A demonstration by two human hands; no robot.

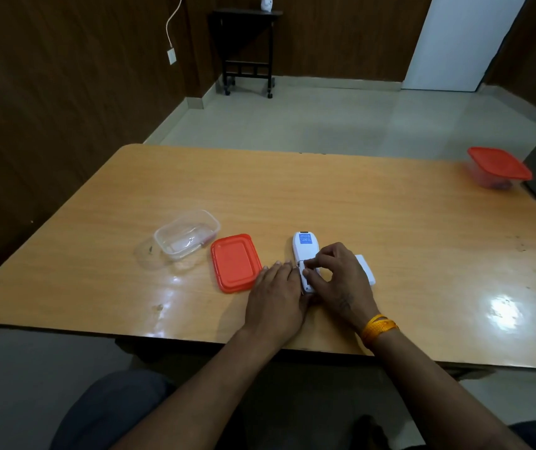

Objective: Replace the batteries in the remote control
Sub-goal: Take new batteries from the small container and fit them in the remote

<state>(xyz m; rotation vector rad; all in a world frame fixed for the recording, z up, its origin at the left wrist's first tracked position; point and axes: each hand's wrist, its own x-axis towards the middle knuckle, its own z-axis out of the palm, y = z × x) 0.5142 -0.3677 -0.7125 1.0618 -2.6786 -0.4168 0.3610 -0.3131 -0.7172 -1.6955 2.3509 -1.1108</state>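
Two hands work a white remote control (304,254) lying face down near the front edge of a wooden table (390,222): the left hand (276,297) rests flat beside it, bracing it, while the right hand (338,277) pinches at the open battery bay, contents too small to tell. A white battery cover (365,267) lies just right. Judging by that, refitting remains; an open clear container (187,235) and red lid (235,263) sit left.
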